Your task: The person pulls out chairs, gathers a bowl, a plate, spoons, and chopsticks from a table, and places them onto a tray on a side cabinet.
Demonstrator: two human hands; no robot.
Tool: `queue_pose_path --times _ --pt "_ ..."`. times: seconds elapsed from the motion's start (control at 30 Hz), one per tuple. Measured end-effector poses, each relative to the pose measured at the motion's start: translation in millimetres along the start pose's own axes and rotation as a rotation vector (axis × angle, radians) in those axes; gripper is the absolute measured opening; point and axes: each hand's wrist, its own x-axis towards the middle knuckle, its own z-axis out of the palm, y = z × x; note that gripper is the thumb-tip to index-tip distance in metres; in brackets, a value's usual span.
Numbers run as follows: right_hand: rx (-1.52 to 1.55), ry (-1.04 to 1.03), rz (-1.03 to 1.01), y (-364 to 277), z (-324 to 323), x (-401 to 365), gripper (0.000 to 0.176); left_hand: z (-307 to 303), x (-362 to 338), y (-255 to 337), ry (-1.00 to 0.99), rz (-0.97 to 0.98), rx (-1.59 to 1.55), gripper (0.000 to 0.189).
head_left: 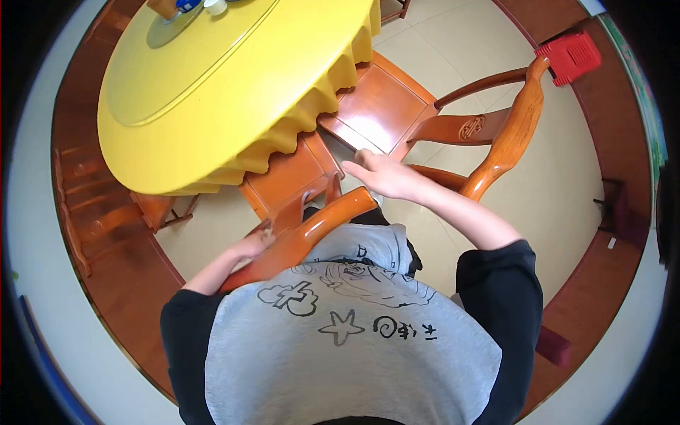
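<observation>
A brown wooden chair (312, 234) stands right before my body, its curved top rail close to my shirt and its seat partly under the yellow tablecloth (234, 92). My left hand (256, 242) is at the left side of this chair's back, closed on it, with the fingers partly hidden and a little blurred. My right hand (379, 173) hovers near the gap between this chair and a second wooden chair (386, 106). Its thumb and fingers are apart and nothing is in them. The forearm passes in front of the second chair's back.
On the round table, a glass turntable (166, 32) carries a white cup (214, 7) and other small items. A red plastic stool (570, 58) stands at the upper right. Wooden benches (78, 191) line the left wall. Pale floor tiles (545, 205) show to the right.
</observation>
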Motion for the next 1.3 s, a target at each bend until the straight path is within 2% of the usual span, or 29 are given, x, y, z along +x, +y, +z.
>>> queue_pose_path --times 0.03,0.07,0.1,0.17,0.23,0.27,0.3,0.33,0.4,0.53,0.63,0.73,0.83,0.93,1.0,1.03,1.1,1.13,1.2,1.23,1.27,1.3 --pt "-0.199 0.077 -0.136 -3.0 -17.7 -17.3 0.058 -15.5 -45.6 52.6 0.100 0.067 0.033 0.042" --pt "-0.394 0.155 -0.275 -9.6 -39.6 -41.4 0.063 -18.3 -54.4 66.4 0.146 0.231 -0.049 0.044" --pt "-0.395 0.083 -0.361 -9.6 -61.6 -64.6 0.064 -17.4 -63.8 77.2 0.196 0.395 -0.131 0.047" --pt "-0.459 -0.048 -0.493 2.0 -94.0 -105.3 0.065 1.8 -109.8 140.1 0.201 0.574 -0.444 0.049" --pt "-0.521 -0.110 -0.537 21.5 -103.1 -130.6 0.064 20.1 -136.0 184.7 0.393 0.696 -0.082 0.049" --pt "-0.748 -0.098 -0.522 33.6 -101.3 -137.1 0.060 27.2 -142.5 197.5 0.626 0.745 0.273 0.054" --pt "-0.975 -0.083 -0.505 44.3 -98.4 -138.2 0.055 31.1 -140.7 201.5 0.627 0.739 0.264 0.054" --pt "-0.976 -0.093 -0.511 56.3 -92.8 -132.4 0.055 31.9 -138.0 204.5 0.684 0.691 0.300 0.055" --pt "-1.153 0.084 -0.677 77.5 -79.6 -118.4 0.045 30.5 -135.6 203.2 0.741 0.635 0.327 0.055" --pt "-1.081 0.120 -0.760 85.9 -74.9 -115.1 0.043 26.0 -137.0 197.3 0.691 0.551 0.365 0.055" --pt "-1.044 0.157 -0.803 87.3 -72.2 -113.1 0.045 23.8 -137.5 195.6 0.655 0.637 0.306 0.055" --pt "-1.043 0.161 -0.823 82.6 -69.8 -114.6 0.047 25.3 -140.1 192.8 0.664 0.608 0.295 0.055" --pt "-1.039 0.169 -0.834 80.6 -70.5 -112.7 0.046 30.6 -135.8 195.7 0.735 0.669 0.323 0.053" --pt "-0.998 0.211 -0.816 74.5 -62.5 -102.2 0.041 32.2 -133.7 200.7 0.766 0.668 0.321 0.052" --pt "-0.978 0.242 -0.810 71.4 -59.7 -95.5 0.040 31.1 -137.5 207.4 0.656 0.556 0.302 0.054" --pt "-0.961 0.273 -0.806 68.8 -59.0 -91.7 0.038 30.7 -134.6 207.1 0.654 0.559 0.305 0.054" --pt "-0.987 0.317 -0.813 61.2 -56.3 -83.0 0.036 28.8 -129.2 202.1 0.736 0.817 0.175 0.048" --pt "-0.984 0.313 -0.784 57.0 -54.3 -80.1 0.034 25.1 -131.0 195.7 0.734 0.821 0.178 0.048" --pt "-0.971 0.337 -0.757 49.8 -48.0 -73.6 0.030 10.7 -137.9 167.6 0.470 0.736 -0.261 0.042" --pt "-0.971 0.339 -0.752 47.1 -44.0 -70.5 0.030 5.9 -129.6 138.3 0.533 0.664 -0.240 0.043" --pt "-0.974 0.365 -0.768 44.2 -39.3 -67.5 0.030 -1.7 -130.6 113.1 0.503 0.547 -0.248 0.041" --pt "-0.976 0.390 -0.784 41.3 -34.4 -64.8 0.031 -8.2 -139.1 93.4 0.540 0.486 -0.063 0.043"
